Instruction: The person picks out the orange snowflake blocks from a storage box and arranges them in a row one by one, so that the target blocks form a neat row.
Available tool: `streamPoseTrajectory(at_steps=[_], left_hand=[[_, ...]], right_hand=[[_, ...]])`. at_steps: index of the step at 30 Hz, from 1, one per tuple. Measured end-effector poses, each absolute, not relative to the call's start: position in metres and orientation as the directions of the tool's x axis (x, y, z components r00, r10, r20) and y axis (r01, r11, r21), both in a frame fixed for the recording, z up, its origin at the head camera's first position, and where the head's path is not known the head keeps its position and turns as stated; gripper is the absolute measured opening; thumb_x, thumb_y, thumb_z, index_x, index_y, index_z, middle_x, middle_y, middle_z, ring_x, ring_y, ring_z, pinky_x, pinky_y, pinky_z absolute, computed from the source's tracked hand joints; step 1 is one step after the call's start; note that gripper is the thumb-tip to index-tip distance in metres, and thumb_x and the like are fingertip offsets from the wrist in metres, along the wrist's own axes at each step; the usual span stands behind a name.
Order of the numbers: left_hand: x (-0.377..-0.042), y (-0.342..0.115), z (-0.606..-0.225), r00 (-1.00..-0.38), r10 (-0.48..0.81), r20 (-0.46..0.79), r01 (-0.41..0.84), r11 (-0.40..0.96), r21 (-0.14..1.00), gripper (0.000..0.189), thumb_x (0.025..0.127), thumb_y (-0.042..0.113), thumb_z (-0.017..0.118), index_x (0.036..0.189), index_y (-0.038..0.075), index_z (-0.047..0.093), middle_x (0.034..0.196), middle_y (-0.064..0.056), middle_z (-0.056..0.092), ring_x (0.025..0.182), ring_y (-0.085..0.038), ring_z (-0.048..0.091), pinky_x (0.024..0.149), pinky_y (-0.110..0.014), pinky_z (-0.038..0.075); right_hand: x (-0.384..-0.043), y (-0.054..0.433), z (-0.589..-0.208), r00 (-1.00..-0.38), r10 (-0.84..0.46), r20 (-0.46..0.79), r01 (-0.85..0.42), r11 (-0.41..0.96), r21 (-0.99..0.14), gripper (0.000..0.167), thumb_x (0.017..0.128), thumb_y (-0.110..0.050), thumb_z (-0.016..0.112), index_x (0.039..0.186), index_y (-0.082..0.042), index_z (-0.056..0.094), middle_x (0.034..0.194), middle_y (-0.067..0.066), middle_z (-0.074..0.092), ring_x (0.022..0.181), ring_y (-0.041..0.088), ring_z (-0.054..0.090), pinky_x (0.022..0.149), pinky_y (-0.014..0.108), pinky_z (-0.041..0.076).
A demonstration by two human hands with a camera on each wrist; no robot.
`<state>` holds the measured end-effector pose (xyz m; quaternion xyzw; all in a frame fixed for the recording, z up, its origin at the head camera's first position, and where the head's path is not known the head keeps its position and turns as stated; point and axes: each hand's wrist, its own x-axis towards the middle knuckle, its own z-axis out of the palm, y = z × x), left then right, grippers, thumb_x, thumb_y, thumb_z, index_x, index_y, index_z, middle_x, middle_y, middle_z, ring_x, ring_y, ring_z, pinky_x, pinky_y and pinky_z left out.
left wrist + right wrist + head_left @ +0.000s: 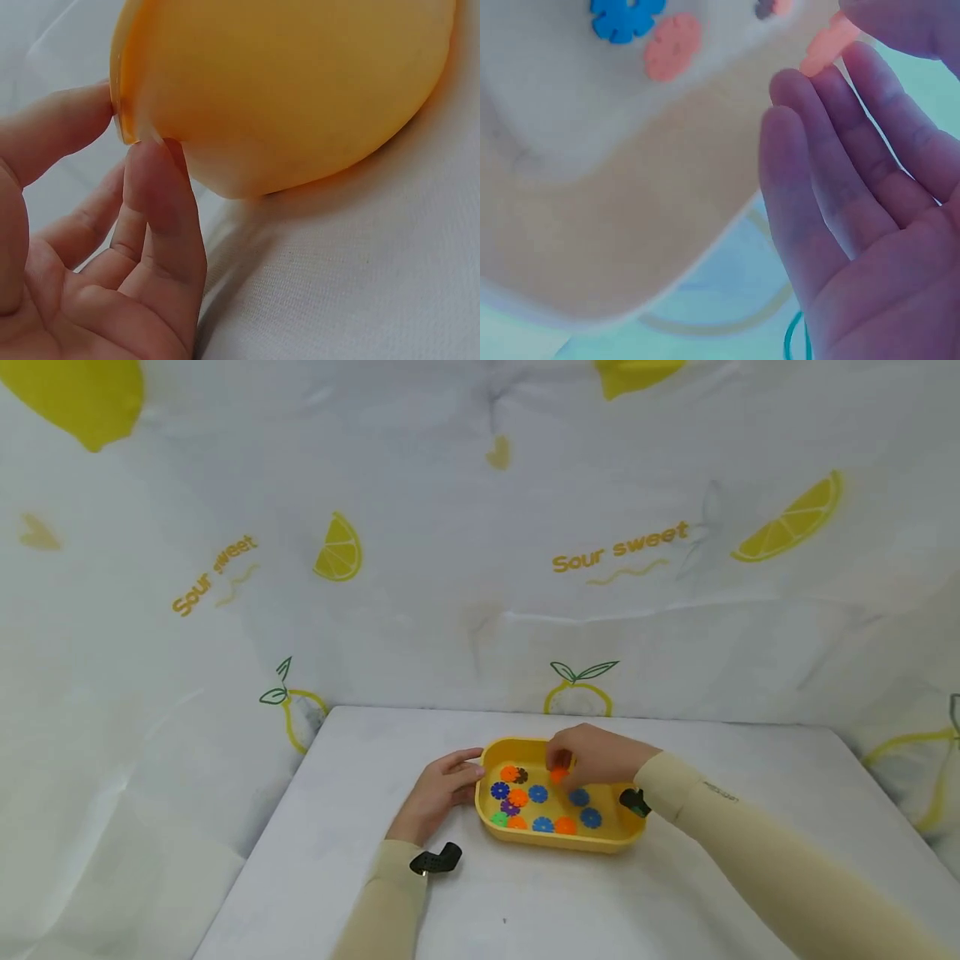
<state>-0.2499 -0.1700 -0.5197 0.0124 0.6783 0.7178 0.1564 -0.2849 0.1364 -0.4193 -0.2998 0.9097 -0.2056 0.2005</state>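
Note:
A yellow plastic tray (551, 840) with rounded corners holds several notched snowflake discs in orange, blue, purple, green and brown. My left hand (441, 789) pinches its left rim; thumb and fingers lie either side of the edge in the left wrist view (124, 112). Over the tray's far side, my right hand (603, 756) holds an orange snowflake disc (829, 46) between thumb and fingertips. Other discs, such as a blue one (537, 793) and an orange one (517, 797), lie on the tray floor. Part of the tray's right side is hidden by my right hand.
The tray stands on a white-covered table (360, 760). Behind it hangs a white cloth (450, 610) printed with lemons and lettering. Each wrist wears a black band (438, 858).

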Motion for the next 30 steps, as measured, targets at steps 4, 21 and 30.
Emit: streamPoseTrajectory(at_steps=[4,21,30], left_hand=[[-0.249,-0.169,-0.521,-0.95,0.235,-0.206,-0.219,-0.031,0.975,0.059,0.097,0.035,0.082,0.15,0.017,0.063,0.13,-0.014,0.074,0.105,-0.021,0.072,0.092,-0.031,0.063],[-0.245,-0.168,-0.53,-0.95,0.232,-0.211,-0.224,-0.031,0.974,0.061,0.099,0.035,0.08,0.154,0.015,0.06,0.13,-0.013,0.073,0.115,-0.021,0.071,0.101,-0.031,0.061],[-0.245,-0.167,-0.529,-0.951,0.215,-0.221,-0.235,-0.041,0.971,0.063,0.096,0.037,0.083,0.153,0.018,0.062,0.123,-0.01,0.075,0.107,-0.022,0.071,0.094,-0.031,0.062]], right_hand=[[-0.278,0.155,-0.413,-0.78,-0.596,-0.189,-0.408,0.715,-0.567,0.02,0.093,-0.018,0.085,0.111,-0.018,0.076,0.107,-0.008,0.072,0.103,0.016,0.066,0.092,0.034,0.06],[-0.246,0.238,-0.424,-0.898,-0.439,0.03,-0.326,0.62,-0.714,0.021,0.096,-0.02,0.083,0.117,-0.018,0.08,0.115,-0.005,0.076,0.106,0.017,0.067,0.098,0.032,0.06],[-0.225,0.28,-0.439,-0.955,-0.287,0.078,-0.253,0.645,-0.721,0.021,0.099,-0.023,0.08,0.12,-0.023,0.08,0.118,-0.005,0.076,0.109,0.018,0.07,0.091,0.02,0.059]])
